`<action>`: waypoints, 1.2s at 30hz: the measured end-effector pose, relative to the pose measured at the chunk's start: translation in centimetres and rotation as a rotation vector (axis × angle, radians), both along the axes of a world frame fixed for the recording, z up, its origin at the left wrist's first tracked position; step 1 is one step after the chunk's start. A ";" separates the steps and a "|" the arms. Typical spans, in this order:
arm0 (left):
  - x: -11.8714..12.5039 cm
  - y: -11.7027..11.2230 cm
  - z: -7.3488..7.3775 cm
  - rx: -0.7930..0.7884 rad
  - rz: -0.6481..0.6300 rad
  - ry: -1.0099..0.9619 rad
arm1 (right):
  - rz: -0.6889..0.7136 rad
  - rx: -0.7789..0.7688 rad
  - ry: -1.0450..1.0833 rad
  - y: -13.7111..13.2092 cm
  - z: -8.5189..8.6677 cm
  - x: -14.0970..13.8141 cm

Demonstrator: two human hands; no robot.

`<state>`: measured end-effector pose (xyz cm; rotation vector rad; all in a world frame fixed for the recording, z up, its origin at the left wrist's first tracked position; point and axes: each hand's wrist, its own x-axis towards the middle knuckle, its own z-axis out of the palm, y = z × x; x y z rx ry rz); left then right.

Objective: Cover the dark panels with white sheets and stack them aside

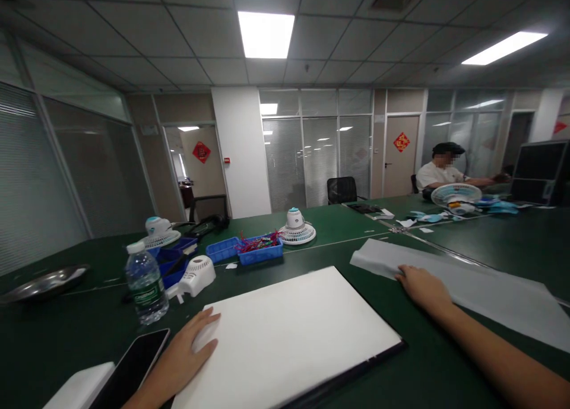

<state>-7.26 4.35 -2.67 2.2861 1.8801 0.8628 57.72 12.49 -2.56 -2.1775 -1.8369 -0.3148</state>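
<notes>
A large white sheet (289, 338) lies on a dark-edged board (356, 370) right in front of me. My left hand (191, 343) rests on the sheet's left edge, thumb and fingers spread apart. To the right, a greyish translucent sheet of paper (481, 296) stretches over the table. My right hand (423, 287) is at its near left edge, with fingers bent closed on the paper; the thumb is hidden. Beside my left hand lie a black phone (133, 367) and a white box-like item (84, 385).
A water bottle (146, 287) and a white plastic housing (198, 275) stand left. Behind are blue trays (260, 254), one with red wires, and small fans (296, 228). A metal bowl (48, 281) sits far left. A person (440, 171) sits at the far right near another fan (456, 195).
</notes>
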 end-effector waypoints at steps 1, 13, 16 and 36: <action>-0.1 -0.1 0.0 -0.004 0.003 0.002 | 0.001 0.020 0.000 -0.3 0.2 -0.3; -0.8 -0.4 -0.4 0.014 -0.002 0.001 | 0.415 0.215 0.067 -4.7 3.2 -9.8; -0.6 -0.6 -0.1 0.019 -0.008 0.004 | 0.732 0.033 0.164 -8.1 3.6 -14.8; -0.1 -1.3 0.6 -0.063 0.028 -0.031 | 0.199 -0.154 0.217 -1.9 1.2 -5.4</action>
